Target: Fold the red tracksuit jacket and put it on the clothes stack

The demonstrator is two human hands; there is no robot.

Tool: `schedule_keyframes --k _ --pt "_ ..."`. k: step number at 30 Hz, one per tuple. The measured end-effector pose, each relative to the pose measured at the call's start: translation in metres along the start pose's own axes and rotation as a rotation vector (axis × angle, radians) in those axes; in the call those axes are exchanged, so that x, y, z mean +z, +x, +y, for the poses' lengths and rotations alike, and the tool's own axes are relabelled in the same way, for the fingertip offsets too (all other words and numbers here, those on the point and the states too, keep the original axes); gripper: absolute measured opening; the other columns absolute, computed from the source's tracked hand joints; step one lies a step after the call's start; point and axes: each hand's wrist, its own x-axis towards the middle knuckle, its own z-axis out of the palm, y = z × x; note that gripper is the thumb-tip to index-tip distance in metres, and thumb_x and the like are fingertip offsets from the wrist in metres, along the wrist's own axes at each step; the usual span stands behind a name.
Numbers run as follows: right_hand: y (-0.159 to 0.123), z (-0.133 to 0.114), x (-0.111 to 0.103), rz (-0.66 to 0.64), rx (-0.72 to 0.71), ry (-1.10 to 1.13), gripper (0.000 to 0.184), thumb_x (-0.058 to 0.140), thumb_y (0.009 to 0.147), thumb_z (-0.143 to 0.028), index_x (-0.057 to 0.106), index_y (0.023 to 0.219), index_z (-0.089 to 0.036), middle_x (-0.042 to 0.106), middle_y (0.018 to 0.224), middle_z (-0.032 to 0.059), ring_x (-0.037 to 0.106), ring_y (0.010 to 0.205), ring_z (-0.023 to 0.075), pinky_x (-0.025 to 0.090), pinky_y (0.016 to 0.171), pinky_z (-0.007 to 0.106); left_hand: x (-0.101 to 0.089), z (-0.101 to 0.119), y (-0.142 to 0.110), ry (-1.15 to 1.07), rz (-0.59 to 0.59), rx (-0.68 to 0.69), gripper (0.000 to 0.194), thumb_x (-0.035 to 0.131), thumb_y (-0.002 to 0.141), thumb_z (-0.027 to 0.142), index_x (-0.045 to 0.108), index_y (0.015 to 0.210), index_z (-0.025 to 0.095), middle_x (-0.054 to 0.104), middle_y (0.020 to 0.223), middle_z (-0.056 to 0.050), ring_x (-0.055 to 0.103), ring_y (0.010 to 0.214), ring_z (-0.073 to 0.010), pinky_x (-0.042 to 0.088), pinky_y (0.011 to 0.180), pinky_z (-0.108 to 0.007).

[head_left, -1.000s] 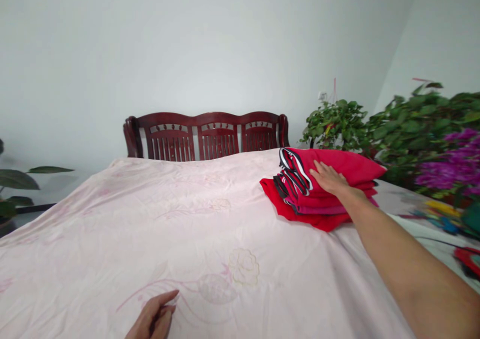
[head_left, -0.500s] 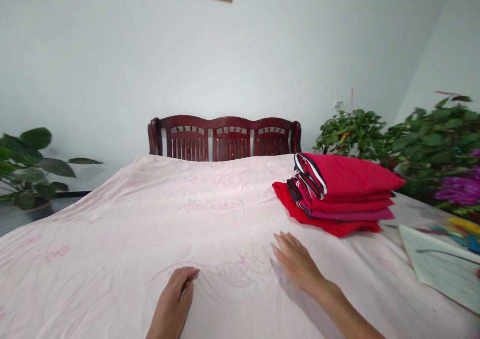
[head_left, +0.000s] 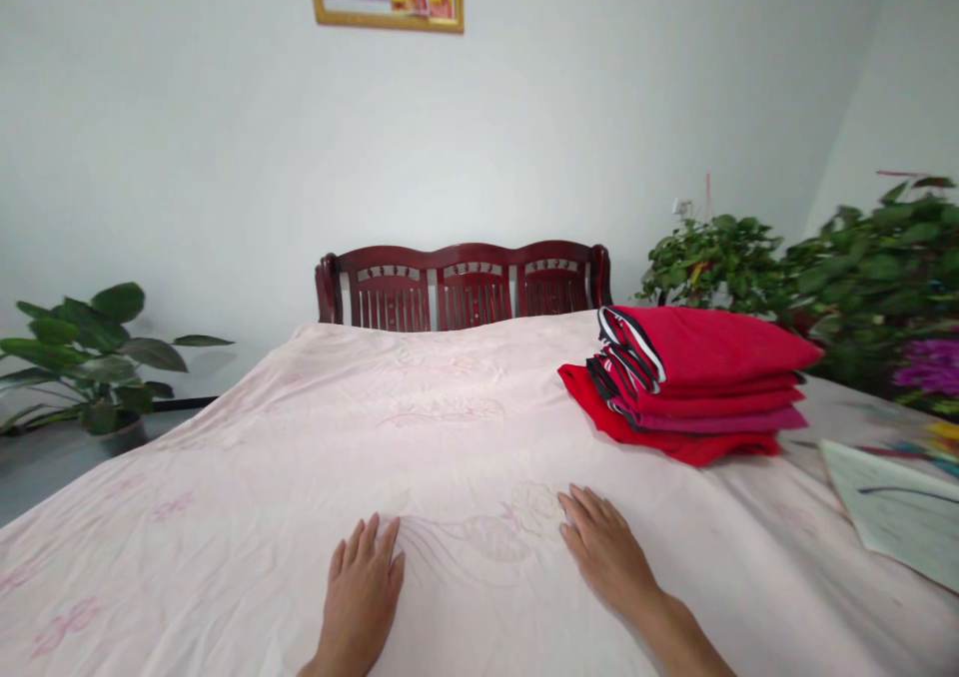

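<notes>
My left hand (head_left: 363, 582) lies palm down on the pale pink flowered bedsheet (head_left: 300, 477), fingers stretched out and holding nothing. To the right, my right hand (head_left: 605, 549) also rests flat on the sheet beside an outlined flower, with its fingers slightly apart. Beyond it sits a stack of folded red clothes (head_left: 704, 357), dark and white trim showing at the folded left edge. One magenta piece is in the pile. Neither hand touches the stack.
A dark red wooden bench back (head_left: 474, 283) stands against the wall. Potted plants (head_left: 90, 357) are at the left, with leafy plants (head_left: 719, 258) and purple flowers (head_left: 929, 365) at the right. A pale sheet with a dark line (head_left: 891, 502) lies at the right edge.
My left hand has turned from its side to palm down with fingers spread out. My right hand stays flat near the printed flower. The view has tilted up and shifted slightly left.
</notes>
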Motion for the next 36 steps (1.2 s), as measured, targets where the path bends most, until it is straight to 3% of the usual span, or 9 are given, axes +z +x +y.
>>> schedule_keyframes --k 12,28,36 --pt "-0.0023 0.0036 0.0023 0.043 -0.051 0.007 0.045 0.041 0.094 -0.029 0.059 0.134 -0.017 0.054 0.144 0.0130 0.048 0.134 0.0290 0.038 0.113 0.051 0.0015 -0.0013 -0.0002 -0.044 0.070 0.037 0.046 0.037 0.096 0.021 0.057 0.137 0.023 0.055 0.145 -0.009 0.045 0.136 -0.0297 0.033 0.113 -0.050" --pt "-0.0022 0.0024 -0.0033 0.016 -0.051 0.019 0.045 0.042 0.094 -0.030 0.059 0.134 -0.016 0.054 0.144 0.0128 0.048 0.134 0.0293 0.038 0.113 0.049 0.0042 -0.0038 0.0004 -0.044 0.085 0.051 0.045 0.037 0.096 0.021 0.056 0.137 0.024 0.055 0.144 -0.008 0.046 0.136 -0.0281 0.033 0.112 -0.047" --pt "-0.0031 0.0063 0.0027 0.069 -0.067 0.030 0.044 0.042 0.094 -0.032 0.060 0.133 -0.021 0.056 0.142 0.0107 0.049 0.133 0.0276 0.041 0.111 0.048 0.0055 -0.0040 0.0003 -0.049 0.068 0.050 0.046 0.037 0.096 0.021 0.056 0.138 0.023 0.054 0.145 -0.009 0.044 0.138 -0.0298 0.033 0.113 -0.049"
